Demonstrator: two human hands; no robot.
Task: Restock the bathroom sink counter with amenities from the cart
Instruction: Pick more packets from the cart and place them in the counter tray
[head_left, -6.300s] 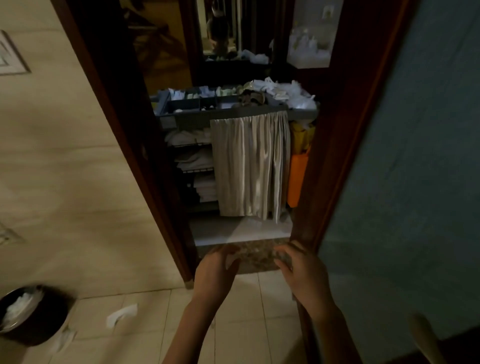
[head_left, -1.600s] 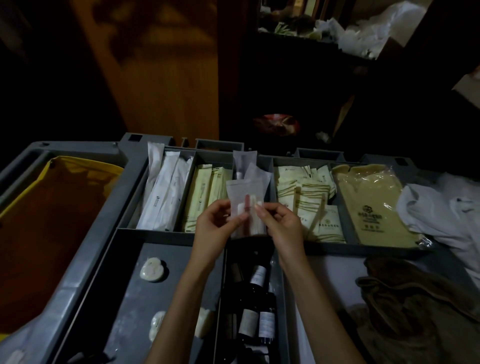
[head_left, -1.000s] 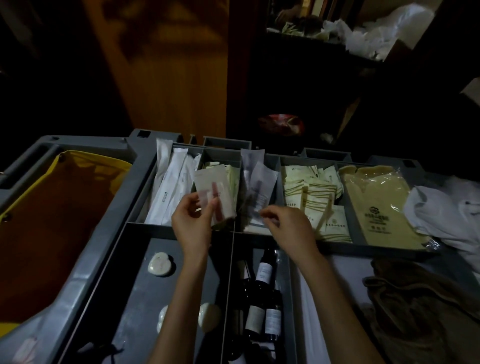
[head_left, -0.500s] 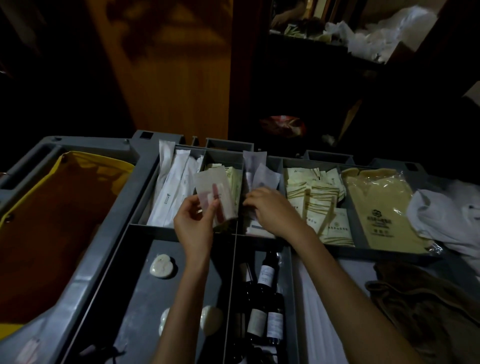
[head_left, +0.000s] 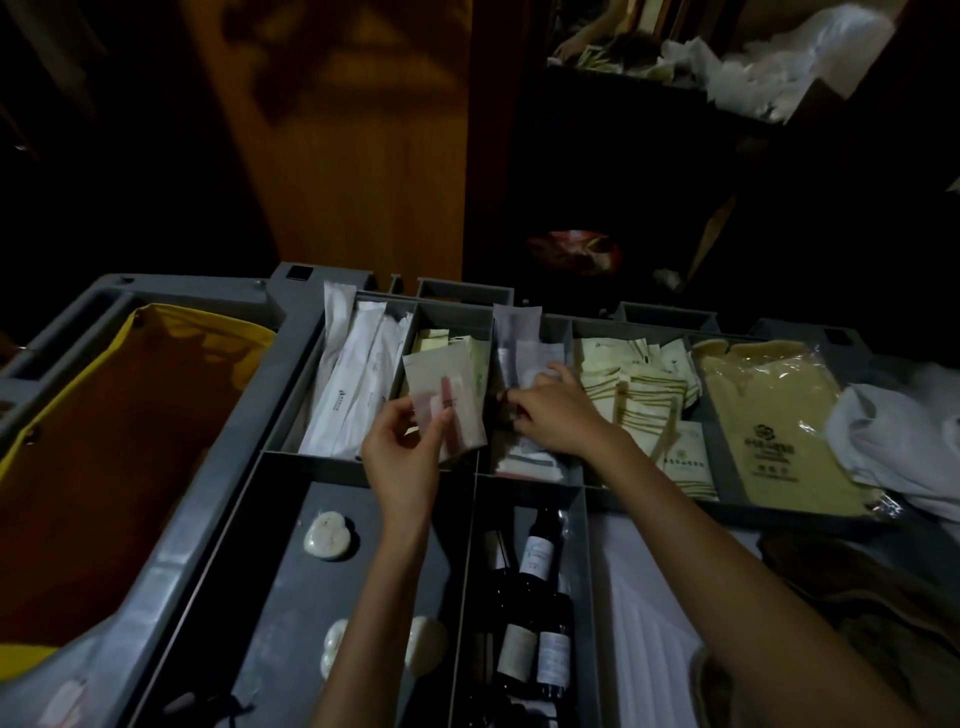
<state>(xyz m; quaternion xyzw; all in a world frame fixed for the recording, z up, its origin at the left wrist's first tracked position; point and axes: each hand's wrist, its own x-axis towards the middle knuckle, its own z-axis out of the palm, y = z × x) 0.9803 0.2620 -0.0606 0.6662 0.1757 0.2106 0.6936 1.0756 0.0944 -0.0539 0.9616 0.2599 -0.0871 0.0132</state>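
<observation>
The left grip (head_left: 402, 457) pinches a pale sachet (head_left: 447, 400) over the cart (head_left: 171, 545) surface. The right grip (head_left: 550, 415) reaches among stacked sachets (head_left: 524, 353) alongside, and I cannot tell whether it holds one. Dark bottles (head_left: 535, 623) lie nearest, with a wooden door (head_left: 363, 156) beyond in the dim room.

grey cart tray (head_left: 291, 395), sachets (head_left: 631, 395), bottles (head_left: 535, 597)

- Packet (head_left: 447, 402): pale and see-through with a pink strip inside, upright, its lower edge pinched by the left hand (head_left: 402, 457) over the cart (head_left: 291, 410), a grey divided tray.
- Spare packets (head_left: 522, 343): same kind, standing in a back compartment, with the right hand (head_left: 556, 415) among them.
</observation>
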